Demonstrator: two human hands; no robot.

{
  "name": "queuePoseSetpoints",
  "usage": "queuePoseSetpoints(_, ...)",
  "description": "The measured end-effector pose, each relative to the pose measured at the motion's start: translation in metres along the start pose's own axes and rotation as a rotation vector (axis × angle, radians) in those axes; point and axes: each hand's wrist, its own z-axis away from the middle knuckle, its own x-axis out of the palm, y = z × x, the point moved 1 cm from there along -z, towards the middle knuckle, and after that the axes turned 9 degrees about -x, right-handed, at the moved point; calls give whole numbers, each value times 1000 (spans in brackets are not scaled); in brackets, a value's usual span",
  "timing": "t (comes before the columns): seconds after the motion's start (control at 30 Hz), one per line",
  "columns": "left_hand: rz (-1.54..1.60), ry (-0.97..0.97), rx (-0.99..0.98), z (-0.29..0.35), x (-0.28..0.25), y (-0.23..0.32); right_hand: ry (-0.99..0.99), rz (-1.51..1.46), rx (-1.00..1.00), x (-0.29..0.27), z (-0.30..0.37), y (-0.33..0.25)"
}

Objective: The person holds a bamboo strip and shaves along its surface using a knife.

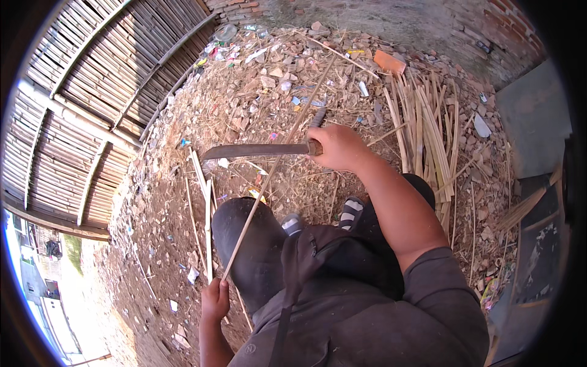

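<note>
My right hand is closed around the handle of a machete, whose long dark blade points left above my knees. Gripped in my left hand, low beside my left thigh, is the near end of a long thin bamboo strip. The strip slants up and away to the right, and the blade crosses it about midway; whether they touch I cannot tell. A dark ridged cylinder shows just beyond my right fist; what it belongs to is unclear. My fingers hide most of the machete handle.
Many split bamboo strips lie in a pile at the right. A few loose strips lie by my left knee. Rubble and litter cover the ground, with an orange slab ahead. A bamboo wall stands left, a brick wall at the far side.
</note>
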Motion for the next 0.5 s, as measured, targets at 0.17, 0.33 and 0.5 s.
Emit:
queuePoseSetpoints(0.17,5,-7,20,-3,0,4,-51,41,67,12,0,1)
queuePoseSetpoints(0.33,-62,23,49,-2,3,-5,-171,78,-101,18,-6,-40)
queuePoseSetpoints(0.5,-71,78,3,-4,13,-8,-220,8,20,6,-7,4)
